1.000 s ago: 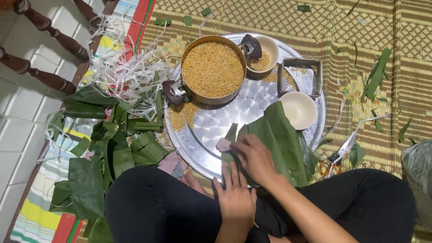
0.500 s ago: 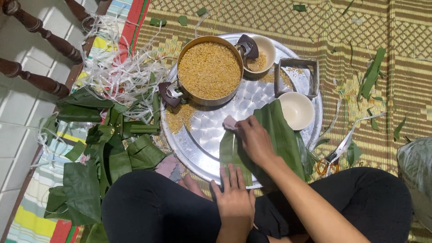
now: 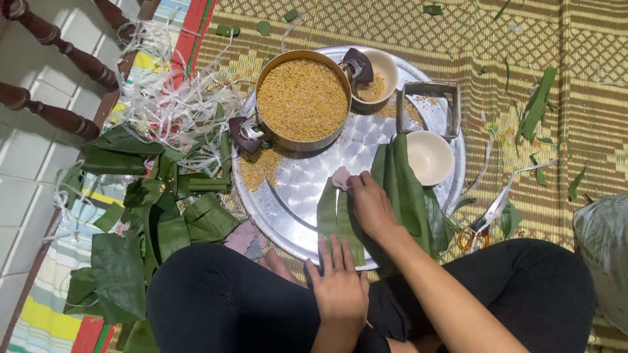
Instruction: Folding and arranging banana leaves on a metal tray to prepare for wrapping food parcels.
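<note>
The left hand [image 3: 338, 282] lies flat, pinning the green leaf [image 3: 335, 219] so the right hand [image 3: 369, 208], pinching a pink cloth [image 3: 341, 177] at its fingertips, can wipe it.

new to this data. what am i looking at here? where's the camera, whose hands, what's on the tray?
There is no machine: a seated person works with two bare hands, and the one camera sits on their head, looking straight down. Their legs in black trousers fill the bottom of the view.

On a woven yellow mat lies a round silver metal tray. On it stand a metal pot full of yellow grain, a small white bowl with some grain, an empty white bowl and a square metal frame.

The left hand presses flat on a long green leaf at the tray's near edge. The right hand rests on the leaves and pinches a small pinkish cloth.

Left of the tray lie a pile of cut green leaves and pale strips. Orange-handled scissors lie to the right.
</note>
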